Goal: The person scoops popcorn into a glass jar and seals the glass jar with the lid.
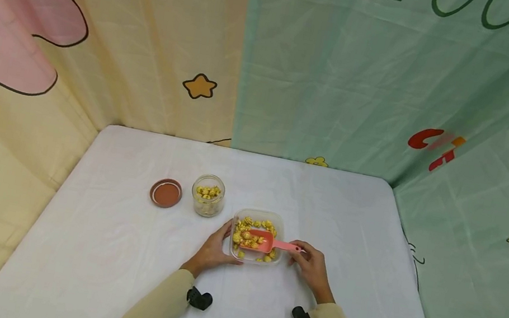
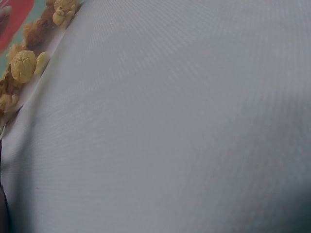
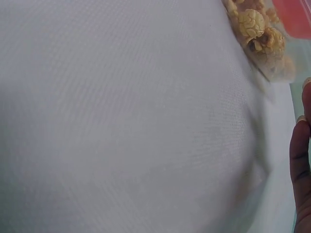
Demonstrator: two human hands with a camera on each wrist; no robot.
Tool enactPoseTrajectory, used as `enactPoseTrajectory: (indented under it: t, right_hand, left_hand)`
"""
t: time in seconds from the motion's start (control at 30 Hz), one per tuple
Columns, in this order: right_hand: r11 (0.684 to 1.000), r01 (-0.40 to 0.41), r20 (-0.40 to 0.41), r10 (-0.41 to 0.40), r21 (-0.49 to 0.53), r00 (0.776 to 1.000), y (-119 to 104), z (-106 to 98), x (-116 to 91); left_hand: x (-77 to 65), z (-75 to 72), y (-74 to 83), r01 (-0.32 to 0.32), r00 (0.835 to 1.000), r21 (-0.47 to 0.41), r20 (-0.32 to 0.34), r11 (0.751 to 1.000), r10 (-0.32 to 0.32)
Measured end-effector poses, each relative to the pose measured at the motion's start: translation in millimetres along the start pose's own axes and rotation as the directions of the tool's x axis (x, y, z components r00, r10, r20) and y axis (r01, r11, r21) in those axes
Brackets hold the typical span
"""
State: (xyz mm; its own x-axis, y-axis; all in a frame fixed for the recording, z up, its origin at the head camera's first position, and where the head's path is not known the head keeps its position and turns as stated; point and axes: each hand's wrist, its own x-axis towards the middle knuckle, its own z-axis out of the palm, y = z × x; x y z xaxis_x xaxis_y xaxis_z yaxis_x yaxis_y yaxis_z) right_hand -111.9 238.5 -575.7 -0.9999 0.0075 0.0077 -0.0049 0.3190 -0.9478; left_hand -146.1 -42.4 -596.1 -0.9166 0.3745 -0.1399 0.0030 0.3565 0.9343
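Observation:
A clear plastic container [image 1: 281,218] with yellow popcorn [image 1: 268,225] inside stands on the white table. My left hand [image 1: 211,251] holds it by its left side, with the thumb along the near edge. Between the thumb and fingers of my right hand [image 1: 312,266] is the handle of a pink scoop [image 1: 265,242]. The scoop is over the container, its bowl pointing left and loaded with popcorn. Only the edge of the popcorn [image 2: 23,66] shows in the left wrist view. In the right wrist view, part of the scoop [image 3: 295,18] appears above the right fingers [image 3: 300,150].
Behind and left of the container stands an open glass jar [image 1: 207,207] with popcorn in it. A round brown lid [image 1: 166,193] lies to the jar's left. Printed curtains [image 1: 300,76] enclose the far side and both sides of the table [image 1: 106,246].

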Motion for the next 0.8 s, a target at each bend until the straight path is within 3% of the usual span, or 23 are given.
enactPoseTrajectory:
  t: [0.13, 0.33, 0.4, 0.63, 0.8]
  right_hand:
    - [0.999, 0.025, -0.013, -0.025, 0.024, 1.0, 0.6, -0.9, -0.2]
    - [0.981, 0.163, -0.042, -0.159, 0.109, 0.986, 5.8, -3.6, 1.6]
    - [0.977, 0.175, -0.05, -0.17, 0.12, 0.984, 6.2, -5.2, 2.0]
    - [0.996, 0.039, -0.064, -0.034, 0.078, 0.997, -3.4, -10.2, 6.5]
    - [0.998, 0.017, -0.055, -0.014, 0.059, 0.998, -22.8, -11.1, 7.3]
  left_hand:
    - [-0.9, 0.1, 0.2, 0.002, 1.0, -0.001, 0.004, 1.0, -0.002]
    - [-1.1, 0.2, 0.4, -0.014, 1.0, -0.002, 0.001, 1.0, 0.014]
    - [-1.1, 0.4, 0.2, -0.02, 1.0, -0.005, -0.001, 1.0, 0.02]
    - [-1.0, 0.7, -0.3, -0.019, 1.0, 0.023, -0.006, 1.0, 0.019]
    - [-0.4, 0.9, -1.7, 0.002, 1.0, 0.044, -0.008, 0.999, -0.002]
